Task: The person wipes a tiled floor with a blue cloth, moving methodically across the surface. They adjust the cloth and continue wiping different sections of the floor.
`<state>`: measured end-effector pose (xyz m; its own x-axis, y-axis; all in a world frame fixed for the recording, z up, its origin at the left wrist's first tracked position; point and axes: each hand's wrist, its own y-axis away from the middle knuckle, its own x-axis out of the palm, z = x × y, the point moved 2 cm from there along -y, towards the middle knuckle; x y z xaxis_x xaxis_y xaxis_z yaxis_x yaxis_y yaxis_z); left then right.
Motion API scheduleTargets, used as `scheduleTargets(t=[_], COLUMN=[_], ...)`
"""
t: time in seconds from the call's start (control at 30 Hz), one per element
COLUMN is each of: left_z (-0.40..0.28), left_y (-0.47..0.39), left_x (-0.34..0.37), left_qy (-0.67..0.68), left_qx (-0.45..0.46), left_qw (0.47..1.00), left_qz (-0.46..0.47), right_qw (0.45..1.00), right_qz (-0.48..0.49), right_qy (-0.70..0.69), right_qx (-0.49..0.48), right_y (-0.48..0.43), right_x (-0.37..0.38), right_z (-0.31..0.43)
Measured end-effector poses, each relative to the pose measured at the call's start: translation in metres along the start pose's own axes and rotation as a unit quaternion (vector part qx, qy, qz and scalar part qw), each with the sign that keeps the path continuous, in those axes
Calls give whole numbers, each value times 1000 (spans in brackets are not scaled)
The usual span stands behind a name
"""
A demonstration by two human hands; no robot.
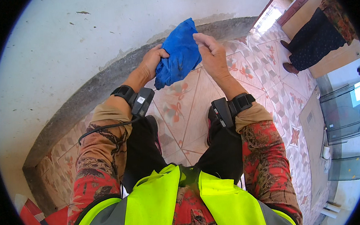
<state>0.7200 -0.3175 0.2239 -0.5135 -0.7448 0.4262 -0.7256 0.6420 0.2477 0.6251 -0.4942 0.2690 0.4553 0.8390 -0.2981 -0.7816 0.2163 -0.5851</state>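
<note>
A folded blue cloth (178,52) with dark smudges is held up in front of me, above the tiled floor and near the wall. My left hand (154,61) grips its left edge, the thumb lying on top of the cloth. At the cloth's right edge is my right hand (210,50), its fingers bent and close together near the upper corner. Whether those fingers pinch the cloth or only touch it, I cannot tell. Both wrists carry black strapped devices, and a cable runs from the left one.
A white wall (70,42) with a grey base band curves ahead and left. Patterned floor tiles (179,106) lie below. Another person (314,39) in a dark skirt stands at upper right. Glass panels (345,111) lean at the right; a red printed bag (55,223) lies lower left.
</note>
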Motion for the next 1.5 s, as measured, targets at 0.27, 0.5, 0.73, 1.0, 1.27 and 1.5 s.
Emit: scheduleTargets(t=[0.27, 0.5, 0.73, 1.0, 1.27, 1.5], left_z=[3, 3, -1, -10, -14, -4], left_y=[3, 8, 13, 15, 16, -1], left_x=[7, 17, 22, 24, 33, 23], left_qy=[-66, -79, -5, 97, 107, 104], left_qx=[-24, -75, -62, -44, 2, -29], left_qw=[997, 991, 989, 980, 988, 993], left_qz=[16, 78, 135, 167, 112, 48], right_qw=[972, 987, 976, 967, 929, 895], right_qz=[100, 108, 155, 68, 27, 30], right_qy=[168, 117, 9, -161, -317, -362], right_qx=[-128, -22, 156, 187, 190, 257], right_y=[2, 1, 4, 4, 3, 3], right_x=[6, -4, -15, -3, 8, 11], right_z=[9, -14, -5, 4, 4, 9])
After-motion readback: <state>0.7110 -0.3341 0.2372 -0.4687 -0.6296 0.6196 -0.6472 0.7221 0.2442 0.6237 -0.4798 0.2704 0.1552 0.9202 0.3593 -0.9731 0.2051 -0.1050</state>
